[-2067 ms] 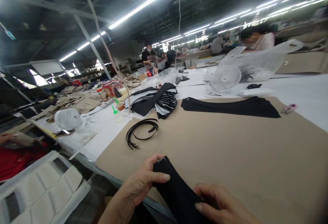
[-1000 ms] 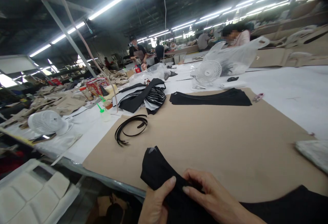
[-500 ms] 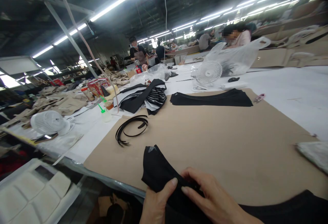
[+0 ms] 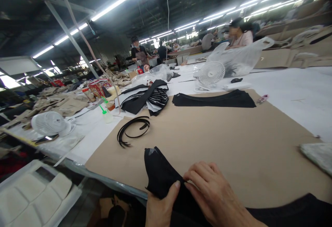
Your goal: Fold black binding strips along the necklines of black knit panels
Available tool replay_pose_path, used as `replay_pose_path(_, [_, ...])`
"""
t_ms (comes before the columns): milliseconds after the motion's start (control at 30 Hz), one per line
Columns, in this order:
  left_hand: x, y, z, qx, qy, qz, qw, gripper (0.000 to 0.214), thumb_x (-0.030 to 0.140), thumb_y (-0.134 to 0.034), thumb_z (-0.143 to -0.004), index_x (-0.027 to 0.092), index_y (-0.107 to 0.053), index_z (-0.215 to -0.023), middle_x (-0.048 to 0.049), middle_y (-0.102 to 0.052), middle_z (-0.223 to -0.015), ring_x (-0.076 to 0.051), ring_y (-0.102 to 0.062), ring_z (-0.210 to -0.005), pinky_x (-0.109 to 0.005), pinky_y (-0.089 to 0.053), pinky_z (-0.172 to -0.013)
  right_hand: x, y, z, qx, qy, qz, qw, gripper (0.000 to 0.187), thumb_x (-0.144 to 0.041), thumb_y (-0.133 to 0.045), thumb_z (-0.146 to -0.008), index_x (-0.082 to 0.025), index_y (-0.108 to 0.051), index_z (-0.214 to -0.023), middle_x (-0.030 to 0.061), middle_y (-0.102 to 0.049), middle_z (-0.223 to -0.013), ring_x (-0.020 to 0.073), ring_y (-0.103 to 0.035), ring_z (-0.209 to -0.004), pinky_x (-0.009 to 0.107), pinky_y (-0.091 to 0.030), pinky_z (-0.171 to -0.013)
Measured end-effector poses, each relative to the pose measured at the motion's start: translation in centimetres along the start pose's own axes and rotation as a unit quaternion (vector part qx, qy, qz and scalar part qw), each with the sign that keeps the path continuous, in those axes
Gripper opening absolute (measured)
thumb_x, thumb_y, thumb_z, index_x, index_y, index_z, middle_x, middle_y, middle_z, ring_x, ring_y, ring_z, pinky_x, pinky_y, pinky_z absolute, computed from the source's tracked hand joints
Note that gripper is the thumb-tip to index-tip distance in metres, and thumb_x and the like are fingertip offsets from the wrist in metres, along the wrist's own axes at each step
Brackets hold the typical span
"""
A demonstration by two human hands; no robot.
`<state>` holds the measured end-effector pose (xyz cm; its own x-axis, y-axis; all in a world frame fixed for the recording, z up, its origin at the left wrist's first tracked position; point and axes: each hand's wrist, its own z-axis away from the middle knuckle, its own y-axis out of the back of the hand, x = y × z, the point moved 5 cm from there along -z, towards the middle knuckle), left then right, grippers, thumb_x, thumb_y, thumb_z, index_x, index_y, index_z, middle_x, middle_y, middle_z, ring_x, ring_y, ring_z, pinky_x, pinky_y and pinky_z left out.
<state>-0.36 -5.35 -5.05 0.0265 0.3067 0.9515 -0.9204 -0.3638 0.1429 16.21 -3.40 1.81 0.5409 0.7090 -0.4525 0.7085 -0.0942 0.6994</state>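
A black fabric piece (image 4: 158, 171) with a pale patch at its upper tip is held over the table's near edge. My left hand (image 4: 163, 202) is closed on it from below, thumb lying on top. Right beside that thumb, my right hand (image 4: 212, 189) pinches the long edge of the same piece between thumb and fingers. What lies under the right fingers is hidden. Another black fabric piece (image 4: 293, 208) lies at the lower right. Farther off, a stack of curved black pieces (image 4: 212, 99) rests on brown paper (image 4: 233, 144).
Left of the fabric lies a coil of black strips (image 4: 133, 132). Behind it is a pile of black and striped pieces (image 4: 147, 99). Small fans (image 4: 211, 73) and green-tipped bottles (image 4: 106, 115) stand on the white table. A white tray (image 4: 33, 196) sits lower left. Co-workers are in the background.
My right hand has shifted slightly up, its fingers now bunched into a tighter pinch at the fabric's edge. The left hand has barely moved and keeps its grip.
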Motion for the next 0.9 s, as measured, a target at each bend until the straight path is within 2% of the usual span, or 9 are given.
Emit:
replay_pose_path(100, [0.31,-0.14,0.40,0.013,0.002,-0.039,0.999,0.046,0.039,-0.082,-0.062,0.015,-0.068,-0.098,-0.0106,-0.072,-0.107,-0.037,-0.049,-0.125,-0.043,-0.034,-0.109,-0.29,-0.11,-0.08,0.011,0.024,0.034,0.999,0.020,-0.008,-0.042,-0.093,-0.019,-0.057,-0.084,0.0030,-0.056,-0.080,0.0175,-0.047,-0.075,0.033,-0.030,-0.075])
replay_pose_path(267, [0.17,-0.34,0.70,0.027,0.014,-0.081,0.996,0.044,0.042,-0.079,-0.064,0.016,-0.064,-0.096,-0.0127,-0.072,-0.103,-0.036,-0.058,-0.114,-0.044,-0.040,-0.103,-0.65,-0.31,0.09,0.010,0.036,0.064,0.997,0.026,-0.007,-0.037,-0.093,-0.017,-0.058,-0.081,0.0042,-0.055,-0.078,0.0177,-0.045,-0.073,0.035,-0.028,-0.076])
replay_pose_path(433, [-0.40,-0.20,0.56,0.001,0.036,-0.140,0.990,0.043,0.045,-0.079,-0.061,0.019,-0.065,-0.093,-0.0108,-0.072,-0.102,-0.035,-0.059,-0.111,-0.041,-0.045,-0.097,-0.29,-0.58,0.26,-0.011,0.026,0.046,0.999,0.026,-0.007,-0.038,-0.092,-0.017,-0.058,-0.079,0.0041,-0.055,-0.077,0.0177,-0.045,-0.073,0.035,-0.028,-0.075])
replay_pose_path(667, [0.50,-0.18,0.79,0.060,-0.032,-0.147,0.987,0.042,0.050,-0.070,-0.060,0.014,-0.066,-0.082,-0.0128,-0.072,-0.082,-0.034,-0.066,-0.090,-0.039,-0.050,-0.083,-0.30,-0.69,0.32,0.034,0.065,0.055,0.996,0.024,-0.005,-0.041,-0.091,-0.018,-0.057,-0.077,0.0022,-0.054,-0.073,0.0170,-0.044,-0.068,0.034,-0.028,-0.073])
replay_pose_path(767, [0.39,-0.37,0.55,0.064,-0.040,-0.144,0.987,0.041,0.049,-0.069,-0.061,0.014,-0.065,-0.081,-0.0132,-0.071,-0.080,-0.034,-0.067,-0.087,-0.039,-0.051,-0.078,-0.66,-0.82,0.41,0.038,0.074,0.072,0.994,0.026,-0.004,-0.039,-0.091,-0.018,-0.056,-0.077,0.0022,-0.054,-0.073,0.0167,-0.043,-0.068,0.034,-0.028,-0.076])
replay_pose_path(900, [0.26,-0.51,0.29,0.053,-0.048,-0.129,0.989,0.036,0.046,-0.068,-0.062,0.014,-0.063,-0.078,-0.0129,-0.071,-0.076,-0.033,-0.067,-0.082,-0.040,-0.051,-0.075,-0.63,-0.78,0.44,0.042,0.054,0.060,0.996,0.027,-0.006,-0.039,-0.092,-0.018,-0.056,-0.075,0.0015,-0.053,-0.071,0.0159,-0.044,-0.067,0.034,-0.027,-0.075])
